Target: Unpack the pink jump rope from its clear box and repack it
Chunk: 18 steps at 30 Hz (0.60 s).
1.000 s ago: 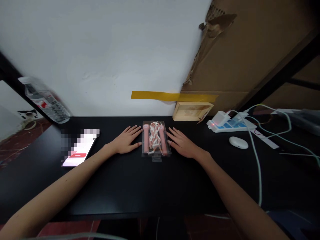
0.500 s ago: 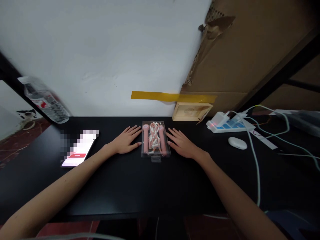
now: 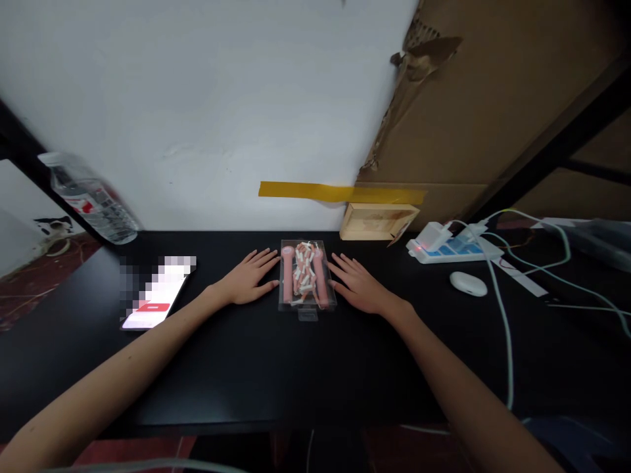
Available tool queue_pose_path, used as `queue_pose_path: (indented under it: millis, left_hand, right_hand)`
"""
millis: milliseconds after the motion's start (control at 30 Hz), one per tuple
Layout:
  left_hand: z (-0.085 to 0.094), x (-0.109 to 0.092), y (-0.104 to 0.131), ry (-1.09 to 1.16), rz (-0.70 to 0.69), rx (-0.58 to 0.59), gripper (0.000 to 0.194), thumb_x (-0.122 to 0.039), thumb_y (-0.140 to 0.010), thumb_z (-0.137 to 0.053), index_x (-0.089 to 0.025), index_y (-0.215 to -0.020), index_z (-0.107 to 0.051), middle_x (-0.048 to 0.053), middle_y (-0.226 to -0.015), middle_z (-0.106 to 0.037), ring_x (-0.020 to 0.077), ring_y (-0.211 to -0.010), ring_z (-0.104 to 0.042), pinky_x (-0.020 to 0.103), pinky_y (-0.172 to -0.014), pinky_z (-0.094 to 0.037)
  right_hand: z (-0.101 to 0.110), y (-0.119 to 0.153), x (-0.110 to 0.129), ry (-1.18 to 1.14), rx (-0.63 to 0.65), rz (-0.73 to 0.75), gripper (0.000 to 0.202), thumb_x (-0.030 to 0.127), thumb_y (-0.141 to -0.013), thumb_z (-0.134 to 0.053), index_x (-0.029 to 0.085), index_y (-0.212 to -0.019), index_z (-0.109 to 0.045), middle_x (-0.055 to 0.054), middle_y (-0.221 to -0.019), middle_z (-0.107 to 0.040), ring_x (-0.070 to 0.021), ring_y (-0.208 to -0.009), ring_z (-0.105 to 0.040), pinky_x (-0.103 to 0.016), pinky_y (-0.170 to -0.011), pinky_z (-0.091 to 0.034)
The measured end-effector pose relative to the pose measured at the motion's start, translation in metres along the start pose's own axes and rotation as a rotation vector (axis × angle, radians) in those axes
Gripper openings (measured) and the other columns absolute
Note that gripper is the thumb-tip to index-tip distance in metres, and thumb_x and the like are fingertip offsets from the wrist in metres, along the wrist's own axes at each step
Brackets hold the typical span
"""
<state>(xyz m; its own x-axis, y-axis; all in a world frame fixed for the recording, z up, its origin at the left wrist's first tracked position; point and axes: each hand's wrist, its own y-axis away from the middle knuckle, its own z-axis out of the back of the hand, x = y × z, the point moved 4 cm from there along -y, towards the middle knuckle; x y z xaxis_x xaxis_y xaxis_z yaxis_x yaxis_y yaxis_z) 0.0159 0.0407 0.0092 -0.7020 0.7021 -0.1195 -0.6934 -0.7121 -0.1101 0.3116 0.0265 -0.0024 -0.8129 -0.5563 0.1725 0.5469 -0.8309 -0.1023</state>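
Between my hands lies a beaded jump rope in a clear plastic package. Two pink handles flank a bundle of pink and white segments, and a hang tab points toward me. My left hand rests palm down on the black table just left of the package, fingers spread. On the package's other side, my right hand lies flat too, its fingers apart. Both thumbs come close to the package edges; whether they touch it I cannot tell. Neither hand holds anything.
A lit phone lies at left, with a plastic bottle behind it. A shallow wooden box stands against the wall. To the right are a power strip with chargers, a white earbud case and loose cables.
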Motion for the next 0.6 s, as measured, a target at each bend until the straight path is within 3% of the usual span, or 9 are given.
queue_pose_path:
  millis: [233, 367, 600]
  left_hand:
    - [0.0006, -0.0006, 0.0002, 0.002, -0.005, -0.014, 0.073, -0.061, -0.102, -0.03, -0.013, -0.156, -0.032, 0.015, -0.162, -0.03, 0.03, -0.152, -0.021, 0.051, -0.123, -0.016]
    - [0.0008, -0.0008, 0.0001, 0.007, -0.001, -0.006, 0.072, -0.061, -0.102, -0.03, -0.013, -0.156, -0.032, 0.015, -0.162, -0.03, 0.0297, -0.152, -0.021, 0.051, -0.123, -0.017]
    - [0.0013, 0.0017, -0.0011, 0.086, 0.041, -0.008, 0.069, -0.059, -0.102, -0.028, -0.014, -0.154, -0.035, 0.013, -0.162, -0.032, 0.0279, -0.152, -0.023, 0.051, -0.123, -0.017]
  right_hand:
    - [-0.0017, 0.0001, -0.0007, 0.003, -0.006, -0.005, 0.072, 0.062, -0.102, -0.019, 0.018, -0.156, -0.035, -0.015, -0.164, -0.028, -0.034, -0.152, -0.024, -0.058, -0.122, -0.025]
    - [-0.0017, 0.0, -0.0008, -0.001, -0.017, 0.004, 0.07, 0.063, -0.102, -0.018, 0.022, -0.157, -0.034, -0.012, -0.164, -0.029, -0.0331, -0.152, -0.023, -0.058, -0.122, -0.025]
    - [0.0034, 0.0001, 0.0027, -0.011, 0.015, -0.015, 0.071, 0.062, -0.102, -0.021, 0.019, -0.156, -0.035, -0.014, -0.164, -0.028, -0.033, -0.152, -0.023, -0.058, -0.122, -0.023]
